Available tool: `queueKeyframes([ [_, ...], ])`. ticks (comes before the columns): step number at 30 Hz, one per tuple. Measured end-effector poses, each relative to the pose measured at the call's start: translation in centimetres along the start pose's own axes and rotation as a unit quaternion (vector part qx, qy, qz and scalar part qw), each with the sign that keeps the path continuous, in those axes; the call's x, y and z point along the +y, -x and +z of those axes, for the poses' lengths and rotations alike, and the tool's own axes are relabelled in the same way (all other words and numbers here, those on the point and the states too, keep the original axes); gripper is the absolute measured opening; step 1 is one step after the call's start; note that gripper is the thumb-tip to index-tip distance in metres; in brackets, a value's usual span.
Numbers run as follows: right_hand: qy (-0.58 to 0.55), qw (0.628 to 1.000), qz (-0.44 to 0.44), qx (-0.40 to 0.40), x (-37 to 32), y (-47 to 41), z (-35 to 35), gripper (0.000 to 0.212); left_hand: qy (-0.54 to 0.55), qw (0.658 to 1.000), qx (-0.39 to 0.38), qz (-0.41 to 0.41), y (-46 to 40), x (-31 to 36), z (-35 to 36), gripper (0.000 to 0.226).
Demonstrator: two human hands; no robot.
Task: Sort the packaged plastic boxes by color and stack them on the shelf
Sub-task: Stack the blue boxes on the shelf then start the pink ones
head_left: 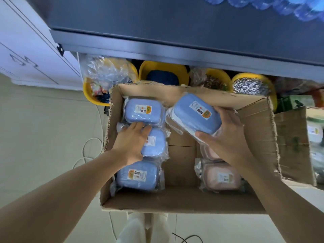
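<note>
Sorting appears to be at an early-to-middle stage: the open brown cardboard carton (184, 200) holds the goods already grouped by colour, and no box can be seen placed on the grey metal shelf (175, 48) above it. Along the carton's left side lie three film-wrapped light-blue plastic boxes: the far one (142, 111), a middle one (154, 142) and a near one (137, 176). At the carton's right side sit film-wrapped pink plastic boxes (220, 178), at least two, partly hidden by the right forearm. The left hand (130, 142) rests with fingers extended across the far and middle blue boxes, gripping nothing. The right hand (226, 137) grips a fourth wrapped blue box (196, 114), lifted and tilted above the carton's rear. Beneath the shelf stand yellow plastic tubs (164, 66) of assorted packets. Judged outstanding: all stacking on the shelf.
</note>
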State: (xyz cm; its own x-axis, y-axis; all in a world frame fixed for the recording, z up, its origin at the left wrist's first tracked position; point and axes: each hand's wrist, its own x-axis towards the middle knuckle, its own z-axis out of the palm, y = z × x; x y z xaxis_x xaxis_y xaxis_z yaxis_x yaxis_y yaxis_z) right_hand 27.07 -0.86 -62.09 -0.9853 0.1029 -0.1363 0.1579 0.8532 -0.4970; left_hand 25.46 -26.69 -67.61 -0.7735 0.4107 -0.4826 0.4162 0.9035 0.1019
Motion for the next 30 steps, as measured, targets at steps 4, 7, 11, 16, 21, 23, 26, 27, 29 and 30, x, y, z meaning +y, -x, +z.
queueKeyframes([
  [4, -0.028, 0.999, 0.007, 0.023, -2.6, 0.7, -4.1, 0.08, 0.035, 0.999, 0.012, 0.007, 2.7, 0.8, -4.8, 0.094],
  [7, -0.026, 0.998, -0.005, 0.054, -5.7, 1.6, -8.6, 0.082, 0.075, 0.996, 0.044, 0.005, 5.6, 0.7, -10.0, 0.094],
  [11, -0.019, 0.993, -0.038, 0.109, -10.2, 3.2, -15.5, 0.084, 0.087, 0.991, 0.103, 0.013, 9.9, 0.3, -18.1, 0.09],
  [16, -0.037, 0.981, -0.088, 0.17, -16.2, 4.6, -24.8, 0.086, 0.107, 0.973, 0.203, 0.016, 15.3, 0.1, -28.7, 0.085],
  [21, -0.061, 0.954, -0.153, 0.25, -21.4, 4.6, -33.9, 0.079, 0.088, 0.947, 0.307, 0.021, 19.8, 0.7, -38.4, 0.078],
  [23, -0.047, 0.941, -0.174, 0.286, -23.5, 3.9, -37.3, 0.077, 0.091, 0.935, 0.342, 0.017, 21.3, 0.9, -41.7, 0.076],
  [26, -0.019, 0.927, -0.206, 0.315, -26.1, 2.1, -42.0, 0.073, 0.079, 0.922, 0.379, 0.007, 23.1, 0.9, -46.2, 0.076],
  [27, -0.005, 0.923, -0.212, 0.32, -26.8, 1.2, -43.4, 0.073, 0.074, 0.917, 0.392, 0.001, 23.7, 0.8, -47.6, 0.076],
  [29, 0.023, 0.922, -0.216, 0.322, -28.1, -0.9, -45.9, 0.074, 0.068, 0.906, 0.418, -0.013, 24.6, 0.9, -50.3, 0.075],
  [30, 0.033, 0.924, -0.213, 0.317, -28.6, -2.0, -47.0, 0.074, 0.072, 0.9, 0.43, -0.018, 25.0, 1.0, -51.5, 0.075],
])
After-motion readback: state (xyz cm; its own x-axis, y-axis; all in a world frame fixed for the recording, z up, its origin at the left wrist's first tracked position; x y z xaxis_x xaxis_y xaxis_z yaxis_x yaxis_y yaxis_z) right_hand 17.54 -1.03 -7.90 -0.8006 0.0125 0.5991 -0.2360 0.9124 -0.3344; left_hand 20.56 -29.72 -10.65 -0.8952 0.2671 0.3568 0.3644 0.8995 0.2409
